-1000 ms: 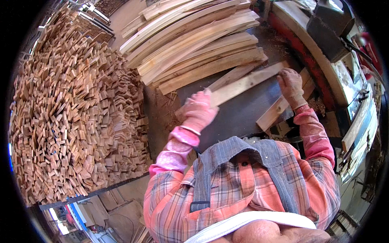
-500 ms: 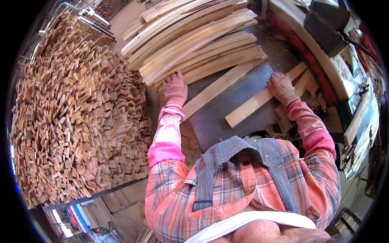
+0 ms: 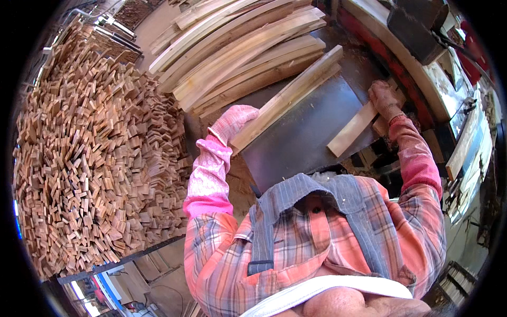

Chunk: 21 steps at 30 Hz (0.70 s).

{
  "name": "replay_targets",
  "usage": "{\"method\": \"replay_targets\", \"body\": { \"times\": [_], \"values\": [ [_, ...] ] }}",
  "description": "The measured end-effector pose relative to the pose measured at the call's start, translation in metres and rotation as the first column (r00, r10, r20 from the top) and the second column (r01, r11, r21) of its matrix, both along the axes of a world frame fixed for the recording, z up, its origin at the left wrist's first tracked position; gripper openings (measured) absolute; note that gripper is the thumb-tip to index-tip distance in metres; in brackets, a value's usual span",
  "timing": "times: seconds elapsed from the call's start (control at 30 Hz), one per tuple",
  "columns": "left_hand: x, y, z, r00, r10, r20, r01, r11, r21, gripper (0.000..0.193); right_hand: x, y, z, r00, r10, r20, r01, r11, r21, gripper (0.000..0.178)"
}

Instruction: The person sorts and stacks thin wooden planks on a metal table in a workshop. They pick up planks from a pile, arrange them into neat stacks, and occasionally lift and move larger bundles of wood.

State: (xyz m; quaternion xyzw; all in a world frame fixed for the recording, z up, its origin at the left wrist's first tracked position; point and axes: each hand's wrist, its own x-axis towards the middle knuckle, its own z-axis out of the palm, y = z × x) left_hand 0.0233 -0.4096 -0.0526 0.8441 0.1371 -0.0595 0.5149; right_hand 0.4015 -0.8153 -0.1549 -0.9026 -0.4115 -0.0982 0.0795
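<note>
Planks, two of them, lie on the dark metal table (image 3: 311, 127) in front of me. Long plank (image 3: 288, 99): runs diagonally from lower left to upper right across the table's left part, far end reaching the stack of long boards (image 3: 237, 53). My left hand (image 3: 235, 121), in a pink glove, sits at its near end; the fingers are curled over the plank's end and edge, gripping it. Short plank (image 3: 353, 129): lies roughly parallel to the long one, farther right, near end over the table's front edge. My right hand (image 3: 383, 95), gloved too, is on its far end; fingers look folded down onto the wood, but whether they pinch it or only press I cannot tell. The two planks are apart, bare metal between them. To my left: a large heap of small cut wood blocks (image 3: 90, 158). Beyond the right hand: the machine's red-and-pale frame (image 3: 417, 58).
</note>
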Motion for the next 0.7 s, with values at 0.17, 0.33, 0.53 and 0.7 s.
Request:
{"method": "replay_targets", "body": {
  "times": [0.17, 0.33, 0.53, 0.7],
  "values": [
    [-0.003, -0.024, -0.004, 0.988, -0.002, -0.155, -0.072, 0.877, -0.475, 0.038, -0.034, 0.017, 0.036, 0.998, -0.007, -0.058, 0.012, 0.997, 0.083, 0.029],
    [0.011, -0.071, -0.027, 0.994, -0.091, -0.06, 0.065, 0.936, -0.347, 0.038, -0.115, 0.06, 0.084, 0.973, 0.23, 0.016, -0.225, 0.931, 0.288, 0.043],
    [0.027, -0.144, -0.028, 0.996, -0.029, -0.081, 0.05, 0.961, 0.273, 0.056, -0.143, 0.083, 0.057, 0.968, 0.229, -0.104, -0.227, 0.973, 0.032, 0.028],
    [-0.016, -0.106, -0.01, 0.977, 0.193, 0.085, -0.181, 0.561, 0.808, 0.072, -0.084, 0.058, 0.037, 0.989, 0.053, -0.135, -0.078, 0.98, -0.186, 0.024]
  ]
}}
